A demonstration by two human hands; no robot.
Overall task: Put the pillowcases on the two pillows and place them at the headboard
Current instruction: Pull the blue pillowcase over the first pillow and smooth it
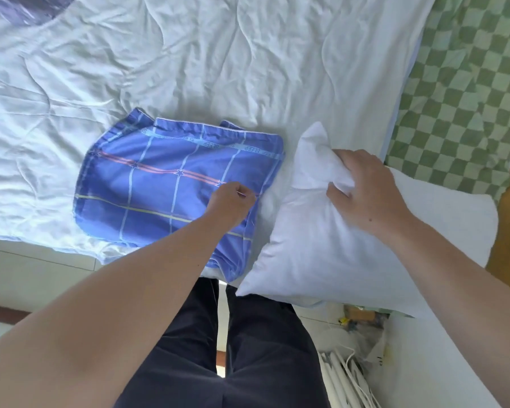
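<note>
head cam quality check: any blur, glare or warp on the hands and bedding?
Head view: soft daylight, no glare; white quilt bright but creases readable. Slight motion softness on the right hand gripping the pillow; left hand on the blue pillowcase is sharp. Wide-angle bends the edges.

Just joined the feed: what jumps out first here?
The blue plaid pillowcase lies folded on the white quilted bedspread, with the left hand pinching its right edge. Beside it, the right hand grips a bare white pillow; green checkered bedding sits far right.

Matt cloth pillowcase (171,184), wrinkled quilt (189,69)
</note>
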